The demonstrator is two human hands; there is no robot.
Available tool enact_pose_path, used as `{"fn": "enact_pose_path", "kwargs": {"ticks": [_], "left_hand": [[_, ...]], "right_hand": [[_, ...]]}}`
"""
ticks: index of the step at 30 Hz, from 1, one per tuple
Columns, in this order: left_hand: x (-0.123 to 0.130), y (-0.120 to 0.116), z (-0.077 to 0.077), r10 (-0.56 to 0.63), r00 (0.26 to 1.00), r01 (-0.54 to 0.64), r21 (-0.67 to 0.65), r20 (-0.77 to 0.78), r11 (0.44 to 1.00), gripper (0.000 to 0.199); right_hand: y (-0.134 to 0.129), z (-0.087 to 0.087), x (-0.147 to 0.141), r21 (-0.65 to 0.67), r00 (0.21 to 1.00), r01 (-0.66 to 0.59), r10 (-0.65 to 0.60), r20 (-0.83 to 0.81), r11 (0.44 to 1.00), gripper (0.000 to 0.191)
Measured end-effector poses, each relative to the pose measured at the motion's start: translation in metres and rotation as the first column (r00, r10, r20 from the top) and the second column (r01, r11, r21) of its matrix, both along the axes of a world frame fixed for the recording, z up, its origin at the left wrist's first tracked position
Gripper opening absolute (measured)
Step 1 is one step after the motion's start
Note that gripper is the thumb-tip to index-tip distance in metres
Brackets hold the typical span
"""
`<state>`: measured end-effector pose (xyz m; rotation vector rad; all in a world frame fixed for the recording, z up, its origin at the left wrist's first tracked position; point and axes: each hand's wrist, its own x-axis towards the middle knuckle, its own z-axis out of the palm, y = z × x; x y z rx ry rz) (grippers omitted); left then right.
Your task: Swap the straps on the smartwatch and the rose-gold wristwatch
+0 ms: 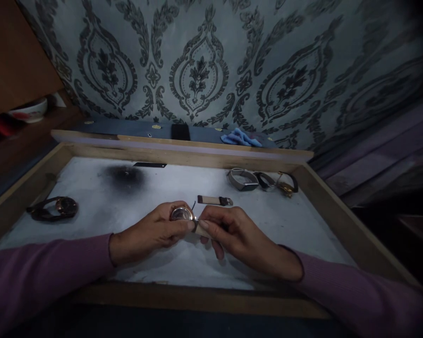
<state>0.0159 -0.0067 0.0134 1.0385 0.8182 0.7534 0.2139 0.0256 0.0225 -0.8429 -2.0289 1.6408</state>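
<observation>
My left hand (162,226) is closed round a round watch case (182,214) with a shiny metal back and a copper-coloured rim. Between the fingers of my right hand (232,230) is a watch strap (201,230), beige on the side that shows. The strap's end meets the edge of the case, where my fingertips partly cover the joint. Just behind my hands lies a second strap piece (213,200), dark with a beige lining and a buckle. A thin dark stick-like piece (193,205) shows beside the case.
A dark watch (52,208) lies at the left of the wooden-framed tray (312,202). Several watches, one with a grey band (243,180), sit at the back right. A flat black strip (150,165) lies near the back edge. Behind it are a blue cloth (240,137) and a patterned wall.
</observation>
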Motion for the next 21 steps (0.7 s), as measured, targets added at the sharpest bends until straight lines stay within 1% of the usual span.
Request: {"fn": "enact_pose_path", "kwargs": {"ticks": [4, 9, 17, 21], "left_hand": [[0.0004, -0.0021, -0.0020, 0.014, 0.999, -0.012, -0.035, 0.044, 0.999, 0.025], [0.0017, -0.0031, -0.0039, 0.050, 0.995, -0.040, -0.116, 0.087, 0.992, 0.020], [0.0030, -0.0021, 0.0022, 0.078, 0.991, -0.056, -0.190, 0.112, 0.980, 0.025], [0.0032, -0.0026, 0.0016, 0.087, 0.989, -0.062, -0.199, 0.120, 0.978, 0.027]], "right_hand": [[0.0007, -0.0016, 0.0004, 0.008, 1.000, 0.000, 0.000, -0.007, 1.000, 0.032], [0.0008, -0.0005, -0.0001, 0.019, 1.000, 0.008, -0.007, -0.011, 1.000, 0.031], [0.0005, 0.0009, 0.0010, 0.054, 1.000, 0.028, -0.028, -0.012, 0.998, 0.032], [0.0002, 0.0016, 0.0011, 0.089, 0.999, 0.037, -0.035, -0.021, 0.995, 0.032]]}}
